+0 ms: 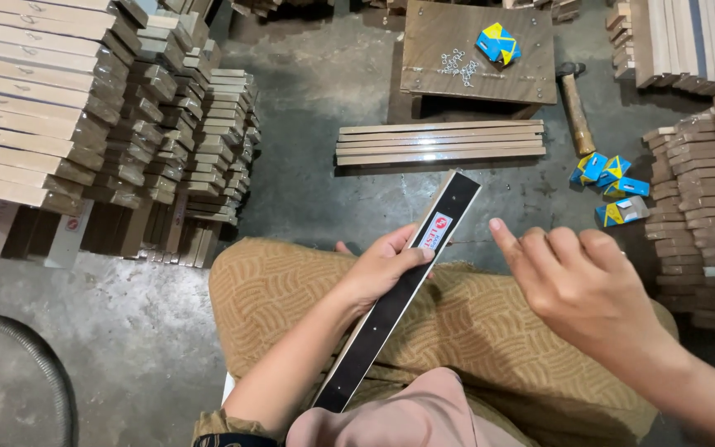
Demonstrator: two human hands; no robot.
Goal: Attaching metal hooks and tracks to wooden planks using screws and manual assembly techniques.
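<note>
A fold of pink cloth point(424, 418) lies closest to the lens, at the bottom edge, over the person's lap in tan patterned trousers point(473, 331). Across that lap runs a long black strip point(399, 290) with pale wooden edges and a small red and white label near its upper end; it slants from lower left to upper right, its top end pointing toward the floor ahead. The left hand point(382, 269) grips the strip around its middle, fingers curled over the far edge and thumb behind. The right hand point(577, 281) hovers just beside the strip's upper half, holding nothing, its fingers loosely bent and the forefinger stretched toward the strip without touching it.

On the concrete floor point(316, 91) ahead lies a short bundle of wooden slats point(440, 142), side by side. Behind them stands a low wooden board point(477, 70) carrying a scatter of small metal screw hooks point(457, 64) and a blue and yellow box point(498, 41). A hammer point(575, 108) rests to its right, with more blue and yellow boxes point(610, 186) just past the handle. Tall stacks of wooden strips point(68, 108) fill the left side; shorter stacks point(705, 207) stand on the right. A grey hose point(39, 360) curves along the lower left.
</note>
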